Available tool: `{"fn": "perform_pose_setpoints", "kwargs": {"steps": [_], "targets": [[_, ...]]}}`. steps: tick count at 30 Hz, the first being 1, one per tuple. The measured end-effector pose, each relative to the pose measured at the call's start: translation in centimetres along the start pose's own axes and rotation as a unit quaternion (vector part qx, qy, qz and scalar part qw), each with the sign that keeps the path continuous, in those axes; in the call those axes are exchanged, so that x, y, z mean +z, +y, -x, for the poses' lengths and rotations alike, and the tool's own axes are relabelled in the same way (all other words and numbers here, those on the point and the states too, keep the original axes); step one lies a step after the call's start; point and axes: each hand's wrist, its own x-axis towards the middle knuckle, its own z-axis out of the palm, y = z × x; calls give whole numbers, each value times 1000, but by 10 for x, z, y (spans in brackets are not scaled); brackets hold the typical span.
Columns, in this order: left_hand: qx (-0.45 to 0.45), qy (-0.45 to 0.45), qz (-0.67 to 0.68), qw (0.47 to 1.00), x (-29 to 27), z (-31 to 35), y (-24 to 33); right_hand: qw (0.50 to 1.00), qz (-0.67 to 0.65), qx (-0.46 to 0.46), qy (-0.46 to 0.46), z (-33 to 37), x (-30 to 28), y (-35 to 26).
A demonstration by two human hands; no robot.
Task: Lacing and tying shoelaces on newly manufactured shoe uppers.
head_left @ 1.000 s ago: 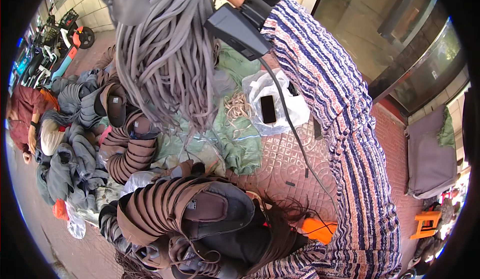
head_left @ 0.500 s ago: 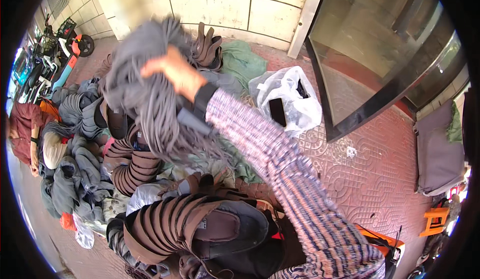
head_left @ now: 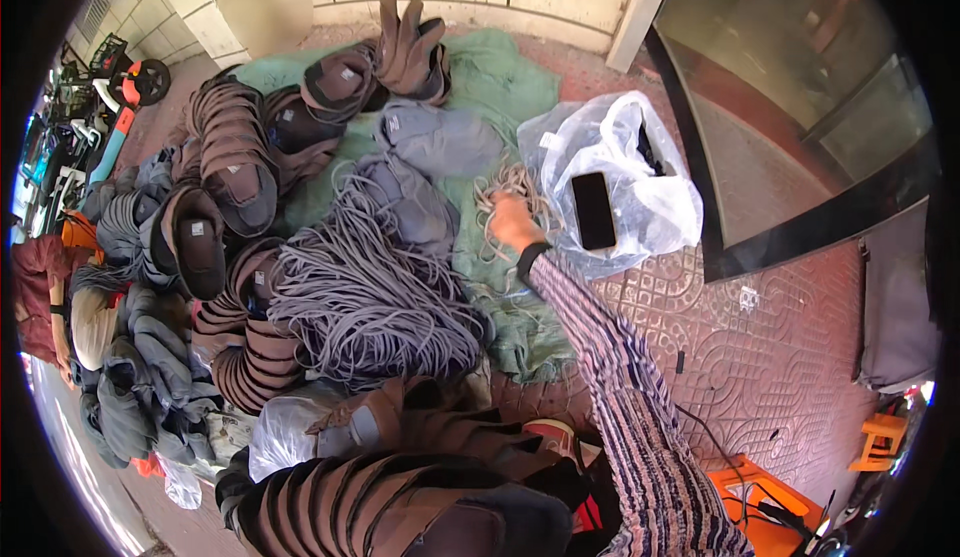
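Note:
My right hand [head_left: 515, 223] reaches down onto the green cloth, its fingers closed at a small tangle of thin beige cords [head_left: 518, 179]. Left of it lies a large loose heap of grey shoelaces [head_left: 375, 302], untouched by any hand. Two grey fabric shoe uppers [head_left: 440, 139] sit behind the heap. A clear plastic bag [head_left: 665, 212] with a black phone [head_left: 595, 211] on it is just right of my hand. My left hand is out of view.
Nested brown shoe uppers [head_left: 225, 147] stand in rows at left, with another row [head_left: 330, 502] close in front. A glass door [head_left: 790, 107] with a dark frame stands at right. An orange stool [head_left: 765, 487] is at lower right. Another person's arm [head_left: 60, 332] shows far left.
The grey shoelaces have left my right hand and now lie in a heap on the cloth. That hand has moved right and down to the beige cords.

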Motion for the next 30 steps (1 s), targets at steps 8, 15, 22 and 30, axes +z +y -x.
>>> {"fn": "perform_pose_setpoints", "kwargs": {"steps": [8, 15, 22, 30], "targets": [[-60, 38, -37, 997, -41, 38, 0, 949, 27, 222, -223, 9, 46, 11], [-53, 28, -25, 998, -31, 36, 1, 991, -95, 89, 7, 51, 51, 78], [-31, 13, 6, 999, -1, 38, -7, 488, -841, 223, 72, 121, -82, 31], [21, -81, 58, 995, 85, -4, -10, 440, -893, 96, 15, 199, -220, 27]]}}
